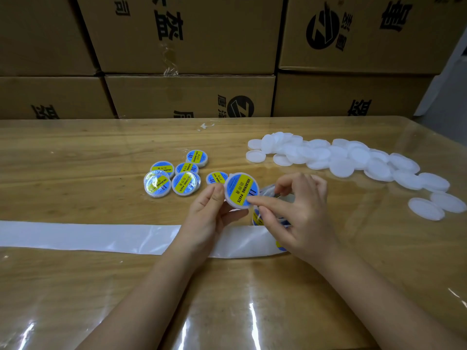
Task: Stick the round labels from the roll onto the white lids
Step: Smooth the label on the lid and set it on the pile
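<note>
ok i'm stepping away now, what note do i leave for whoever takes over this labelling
Left grip holds up a lid with its label already on. Right grip presses that label down with its forefinger.
The label roll lies under the right grip, mostly hidden. Its bare backing strip trails off to the left across the table.
Done: a cluster of labelled lids left of the hands.
Left: finish smoothing this one, then work through the long pile of bare white lids on the right.

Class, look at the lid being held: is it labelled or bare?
Labelled: a blue-and-yellow label covers the held lid; the right hand presses its edge.
</note>
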